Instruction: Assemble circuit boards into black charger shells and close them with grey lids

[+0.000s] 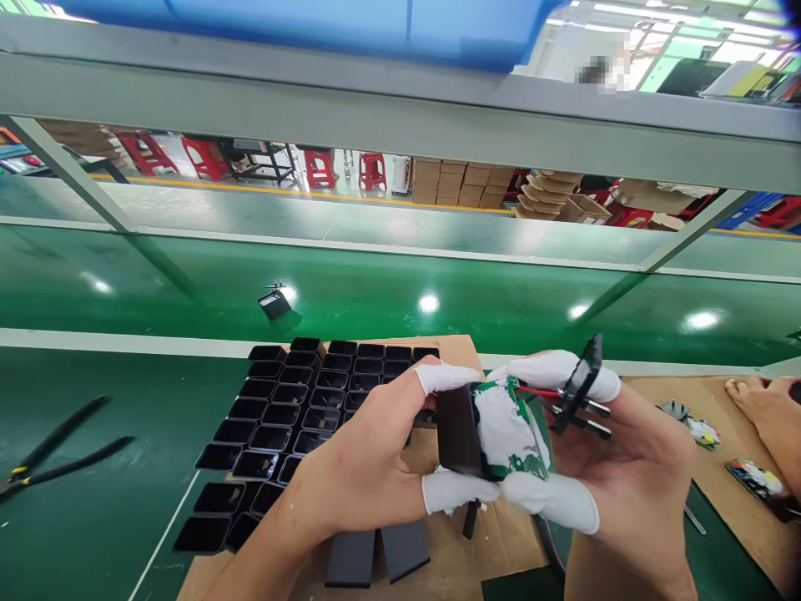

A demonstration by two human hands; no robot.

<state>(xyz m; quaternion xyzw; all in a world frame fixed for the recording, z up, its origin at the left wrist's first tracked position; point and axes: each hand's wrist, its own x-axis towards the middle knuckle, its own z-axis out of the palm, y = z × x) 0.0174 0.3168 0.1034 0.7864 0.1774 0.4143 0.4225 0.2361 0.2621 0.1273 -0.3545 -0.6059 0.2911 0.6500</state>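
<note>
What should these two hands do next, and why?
I'd probably ease the board a little further into the case: the left hand steadies the case, the right hand pinches the board right beside it, and the board's white-smeared side shows outside. The plug sits apart from the case, so it can likely wait.

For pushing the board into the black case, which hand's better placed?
Right hand, likely: it grips the white-coated green board, with the pronged plug plate also at that hand. Left hand holds the black case, so suits steadying it.
</note>
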